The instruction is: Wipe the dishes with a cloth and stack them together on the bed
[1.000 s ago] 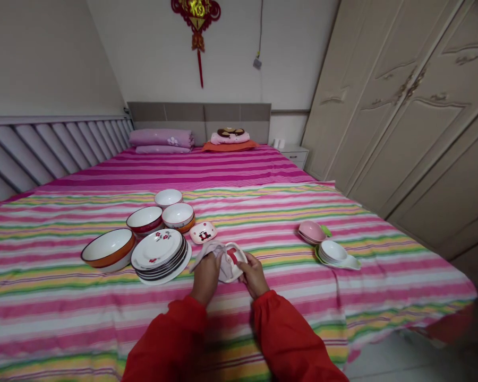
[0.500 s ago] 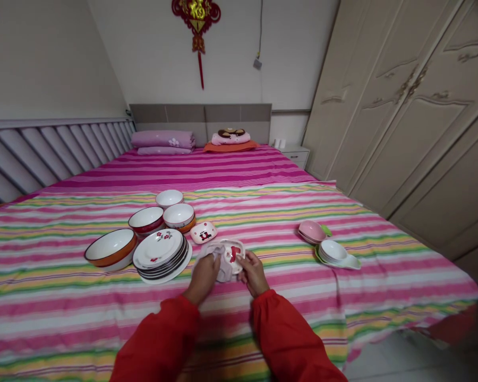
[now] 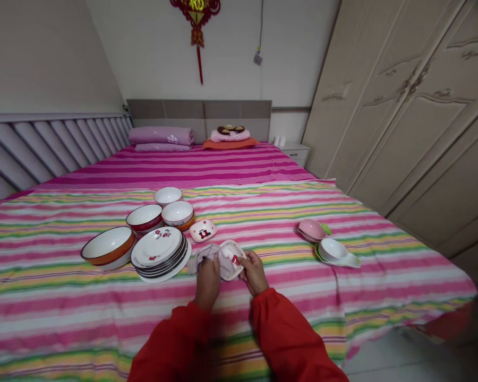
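Red sleeves (image 3: 290,329) reach in from your near edge over the striped sheet (image 3: 287,297). Your left hand (image 3: 207,279) is closed, its fingers bunched on a greyish cloth (image 3: 224,267); your right hand (image 3: 254,272) pinches the right rim of a small patterned dish (image 3: 231,248) between thumb and fingers. You have that dish in front of you, the cloth covering its left part; whether it touches the sheet, you cannot tell. Close on your left stands a plate stack (image 3: 157,248), with an orange-banded bowl (image 3: 109,245) beside it. Well to your right sit small white bowls (image 3: 333,248) and, just past them, pink bowls (image 3: 312,229). Directly beyond the cloth lies a second small dish (image 3: 203,231), near it a red bowl (image 3: 144,216) and stacked bowls (image 3: 178,213), then a white bowl (image 3: 168,196). Farthest from you, folded bedding (image 3: 161,135) rests before the headboard (image 3: 239,110).
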Motion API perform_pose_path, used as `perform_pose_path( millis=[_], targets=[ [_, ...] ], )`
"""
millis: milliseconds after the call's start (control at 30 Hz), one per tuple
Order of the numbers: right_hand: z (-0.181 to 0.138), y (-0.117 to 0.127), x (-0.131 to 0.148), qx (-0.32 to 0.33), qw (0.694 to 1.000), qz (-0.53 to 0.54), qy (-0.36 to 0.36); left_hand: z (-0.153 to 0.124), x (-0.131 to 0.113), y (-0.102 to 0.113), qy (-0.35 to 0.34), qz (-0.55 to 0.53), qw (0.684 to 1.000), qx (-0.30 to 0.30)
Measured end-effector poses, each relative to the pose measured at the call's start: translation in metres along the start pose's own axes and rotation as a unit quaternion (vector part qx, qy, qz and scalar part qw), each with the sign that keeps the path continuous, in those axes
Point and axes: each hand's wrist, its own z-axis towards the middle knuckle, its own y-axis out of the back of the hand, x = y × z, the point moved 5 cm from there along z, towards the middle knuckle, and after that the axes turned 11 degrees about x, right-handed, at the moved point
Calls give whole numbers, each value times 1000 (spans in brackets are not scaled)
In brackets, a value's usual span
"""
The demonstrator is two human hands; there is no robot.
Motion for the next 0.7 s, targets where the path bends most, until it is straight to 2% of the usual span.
perform_pose_path(
  millis=[67, 133, 233, 300, 333, 400, 533, 600, 700],
  targets=[
    [0, 1, -1, 0, 1000, 3, 0, -10, 1, -4, 5, -61, 998, -27],
    [1, 2, 0, -6, 1000, 21, 9, -17, 3, -4, -12, -149, 988, -29],
    [2, 3, 1, -15, 998, 54, 21, -20, 8, -2, -55, -223, 972, 47],
    [2, 3, 1, -14, 998, 57, 20, -19, 11, 5, -71, -206, 971, 101],
    [2, 3, 1, -11, 998, 52, 17, -19, 12, 11, -75, -181, 975, 108],
    [2, 2, 1, -5, 999, 38, 16, -18, 11, 30, -86, -116, 987, 66],
    [2, -1, 1, 6, 1000, 13, 12, -22, -9, 64, -127, -36, 988, -78],
    [1, -3, 1, 19, 1000, -4, 10, -22, -23, 66, -156, -30, 982, -104],
    [0, -7, 2, 52, 998, -30, 7, -13, -39, 54, -202, -30, 974, -95]
  ],
)
